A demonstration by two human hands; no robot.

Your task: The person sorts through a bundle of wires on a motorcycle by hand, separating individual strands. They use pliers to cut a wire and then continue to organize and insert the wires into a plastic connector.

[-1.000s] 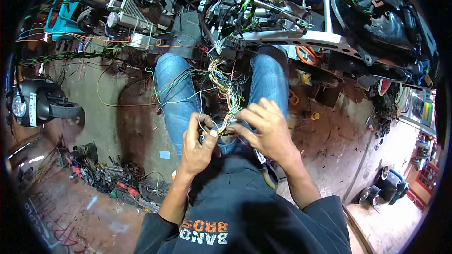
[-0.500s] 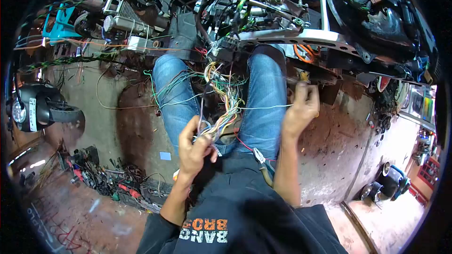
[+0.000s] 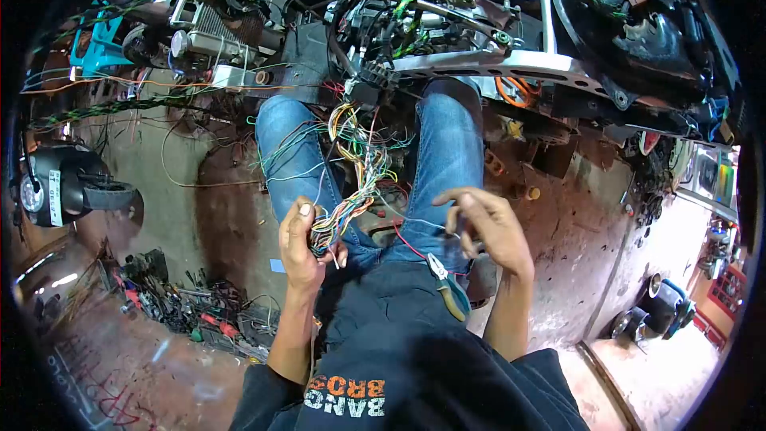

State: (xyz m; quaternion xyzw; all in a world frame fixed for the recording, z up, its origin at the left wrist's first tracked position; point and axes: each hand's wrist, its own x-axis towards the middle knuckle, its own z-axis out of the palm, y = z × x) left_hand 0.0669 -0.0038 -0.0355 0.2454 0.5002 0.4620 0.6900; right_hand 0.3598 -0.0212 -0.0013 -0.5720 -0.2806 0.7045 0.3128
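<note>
A thick bundle of multicoloured wires [image 3: 348,219] runs from the motorcycle frame down between my knees. My left hand [image 3: 302,246] is closed around its lower end, with several wire ends showing past the fingers. To the right, my right hand [image 3: 493,231] is above my thigh with its fingers bent and apart. A thin white wire [image 3: 413,221] reaches from the bundle toward those fingertips and hangs slack; its end is hard to make out. Pliers [image 3: 448,287] with green and tan handles lie on my lap, beside a red wire [image 3: 405,241].
Ahead is a partly stripped motorcycle with a silver frame rail [image 3: 511,61] and a radiator [image 3: 227,16]. Orange wires [image 3: 159,84] cross at the left. Tools and parts [image 3: 199,307] lie on the floor behind left. A black scooter [image 3: 72,183] stands far left.
My right hand has come down and inward, and its fingers have spread. The white wire, taut before, now sags. My left hand has shifted slightly left with the wire bundle.
</note>
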